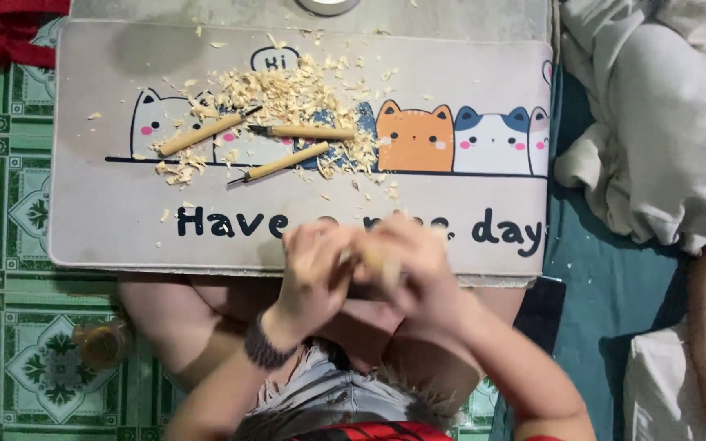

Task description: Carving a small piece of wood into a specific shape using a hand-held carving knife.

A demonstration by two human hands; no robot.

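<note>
Both grips, left hand [314, 265] and right hand [413, 263], tight around a blurred wooden piece [372, 260] (three carving tools [288, 143] beyond).

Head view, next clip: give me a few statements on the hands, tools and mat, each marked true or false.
1. Three wooden-handled carving tools lie on the mat. True.
2. The left hand and right hand are close together over the mat's near edge. True.
3. The mat is free of wood shavings. False: shavings are piled around the tools.
4. One hand grips a tool lying among the shavings. False: all three lie untouched, apart from both hands.
5. The left wrist wears a dark band. True.
</note>
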